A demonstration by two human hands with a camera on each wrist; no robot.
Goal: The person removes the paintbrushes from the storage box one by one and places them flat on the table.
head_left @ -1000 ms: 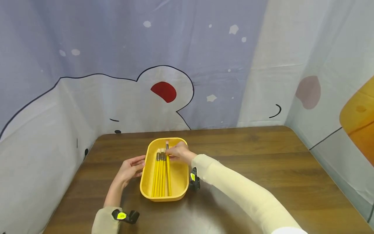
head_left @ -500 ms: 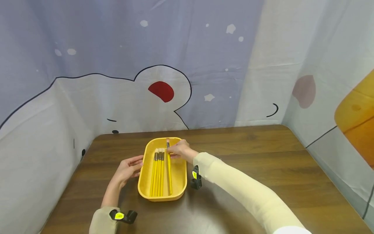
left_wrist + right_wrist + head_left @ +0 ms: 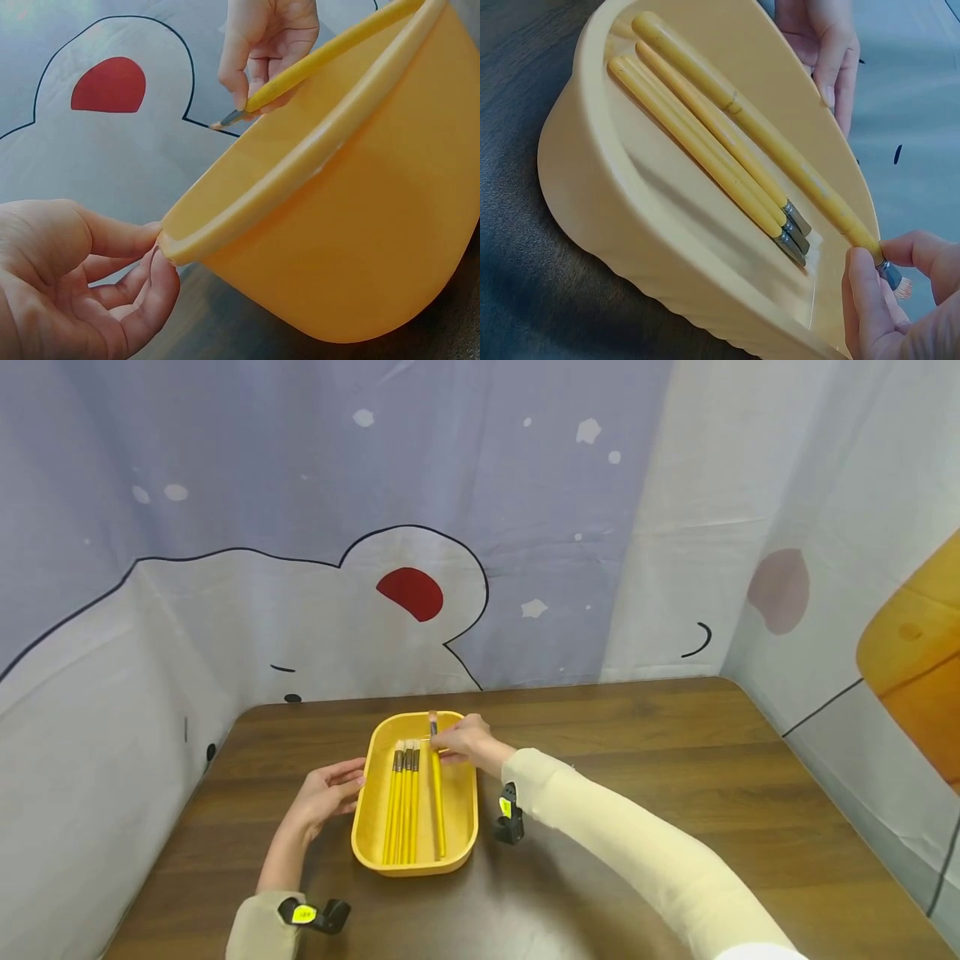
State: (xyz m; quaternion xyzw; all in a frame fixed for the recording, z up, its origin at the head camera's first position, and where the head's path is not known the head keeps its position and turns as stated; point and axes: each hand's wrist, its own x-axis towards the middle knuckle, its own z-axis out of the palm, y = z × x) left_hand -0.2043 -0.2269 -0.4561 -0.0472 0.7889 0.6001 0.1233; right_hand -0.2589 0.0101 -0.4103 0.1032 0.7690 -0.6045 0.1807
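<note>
A yellow plastic tray [image 3: 470, 839] with rounded corners stands on the table. My left hand [image 3: 317, 797] pinches its left rim between thumb and fingers, as the left wrist view shows. With thumb and fingertips, my right hand [image 3: 467, 740] pinches a yellow-handled paintbrush [image 3: 780, 154] just below its metal ferrule. That brush slants above the tray floor, bristles up at the far end, its handle end low near the tray's near wall. Several thinner yellow paintbrushes [image 3: 402, 806] lie side by side on the tray's left half, bristles pointing away from me.
The brown wooden table [image 3: 637, 760] extends to both sides of the tray. A printed curtain [image 3: 525, 527] hangs right behind its far edge and along both sides. Each sleeve carries a black wrist camera, such as the left one [image 3: 330, 917].
The paintbrush in my right hand has shifted right, away from the other brushes, and its bristle end has risen a little. My left hand keeps its place on the rim.
</note>
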